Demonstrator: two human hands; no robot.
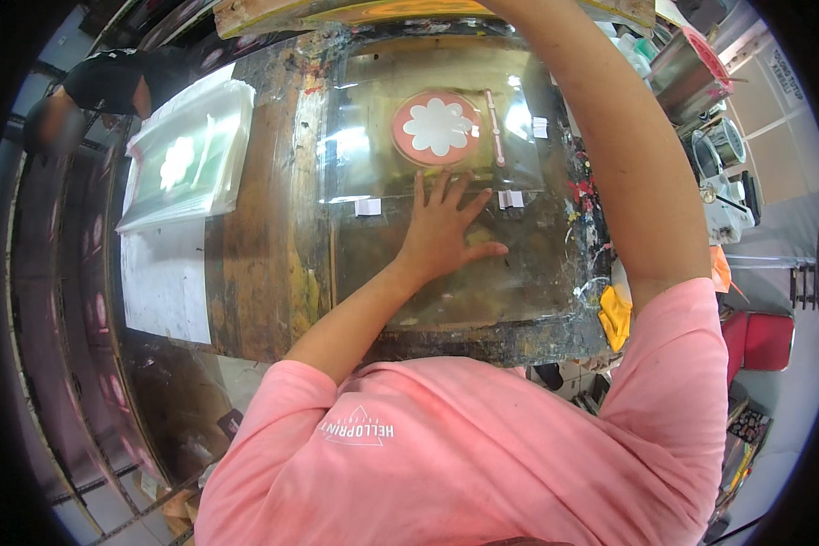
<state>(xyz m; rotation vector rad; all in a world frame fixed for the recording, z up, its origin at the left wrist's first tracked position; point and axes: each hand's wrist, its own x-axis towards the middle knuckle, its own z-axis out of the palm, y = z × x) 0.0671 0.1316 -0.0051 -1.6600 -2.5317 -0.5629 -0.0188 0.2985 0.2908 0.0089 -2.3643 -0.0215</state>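
Film [428, 155], clear, thin and floppy, lies centre-frame on the stained table [264, 255]; it looks slippery, so lift it by an edge. Your left hand [441, 232] presses flat, fingers spread. Your right hand is out of frame at the top.

Left hand [441, 227] on clear sheet [400, 164], bag stack [191, 155] left

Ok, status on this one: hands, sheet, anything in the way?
Left hand flat on clear sheet. Right arm raised, hand out of view. Flower print uncovered.
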